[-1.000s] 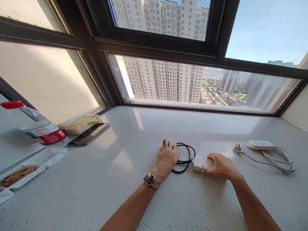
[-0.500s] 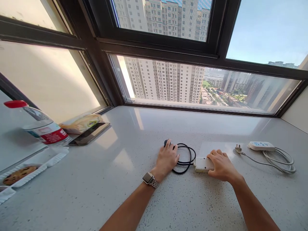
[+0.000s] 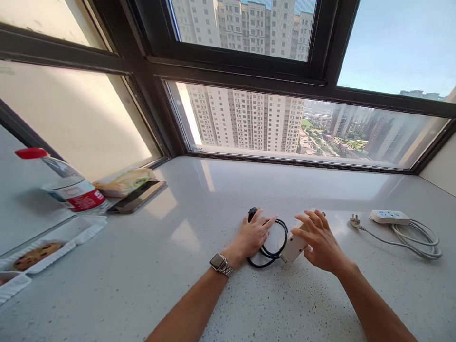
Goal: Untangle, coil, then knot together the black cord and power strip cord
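My right hand (image 3: 322, 242) has its fingers and thumb around a white power strip (image 3: 295, 248), which is turned at a slant; part of it is hidden behind the fingers. A black cable (image 3: 287, 230) leaves its near end and lies in loose loops on the white speckled countertop (image 3: 221, 304). My left hand (image 3: 251, 237), with a watch (image 3: 221, 263) on the wrist, rests over the left side of these loops with fingers stretched and apart. Just beyond its fingertips is the cable's black plug (image 3: 252, 212).
To the right lies a second white power strip (image 3: 390, 217) with a coiled grey cable (image 3: 425, 244) and plug (image 3: 355, 220). At the left are a red-capped bottle (image 3: 83, 194), a phone (image 3: 138, 197), a wrapped bread packet (image 3: 124, 183) and a white tray (image 3: 85, 230) holding a cookie (image 3: 37, 256). Windows stand behind.
My right hand has turned the power strip from lying level to a slant, its cable end now nearer me. My left hand's fingers have shifted right over the loops, uncovering the plug more.
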Available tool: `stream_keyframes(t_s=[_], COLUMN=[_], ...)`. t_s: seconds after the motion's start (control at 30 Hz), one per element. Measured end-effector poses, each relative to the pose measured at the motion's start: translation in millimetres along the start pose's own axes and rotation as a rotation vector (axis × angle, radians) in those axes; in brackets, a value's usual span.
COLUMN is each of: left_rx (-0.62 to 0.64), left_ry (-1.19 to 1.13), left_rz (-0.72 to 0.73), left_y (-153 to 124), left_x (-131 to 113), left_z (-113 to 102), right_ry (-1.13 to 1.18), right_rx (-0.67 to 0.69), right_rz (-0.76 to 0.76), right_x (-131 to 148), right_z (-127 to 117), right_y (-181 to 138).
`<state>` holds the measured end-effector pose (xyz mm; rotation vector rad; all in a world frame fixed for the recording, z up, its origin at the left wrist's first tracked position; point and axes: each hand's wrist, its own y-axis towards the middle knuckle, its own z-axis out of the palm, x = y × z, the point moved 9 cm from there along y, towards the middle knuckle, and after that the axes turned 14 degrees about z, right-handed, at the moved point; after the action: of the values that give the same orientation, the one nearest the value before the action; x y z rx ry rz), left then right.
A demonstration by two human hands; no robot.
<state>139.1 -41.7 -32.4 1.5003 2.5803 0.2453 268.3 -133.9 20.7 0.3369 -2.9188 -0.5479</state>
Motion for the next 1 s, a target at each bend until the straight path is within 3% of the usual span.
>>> stream_keyframes(t_s=[0.2,0.47,0.6,0.67,0.73,0.87,1.0], left_rx=[0.001,-0.044,-0.02,-0.027,-0.068,-0.218,-0.39], left_ry=[-0.048,-0.045,-0.128,-0.165,-0.204,-0.353,-0.504], left_rz=[0.056,0.045,-0.006,-0.043,-0.073,-0.136,-0.18], left_y=[3,2,2,2,2,1,-5], left_x=[-11,-6,-3,0,4,16,25], left_z=[3,6,10,12,11,5,-4], right_ry=[0.057,0.125,0.252,0.319,0.328,0.231,0.165], right_rx=[0.023,0.151,-0.009,-0.124,-0.141,0.039,0.172], right_rz=[-0.096,0.054,0.156,0.164,0.078,-0.191,-0.229], right_x=[12,-6,-12,-2,24,84,85], right_z=[6,33,20,10,9,31,48], right_y=[3,6,6,2,-2,-10,-4])
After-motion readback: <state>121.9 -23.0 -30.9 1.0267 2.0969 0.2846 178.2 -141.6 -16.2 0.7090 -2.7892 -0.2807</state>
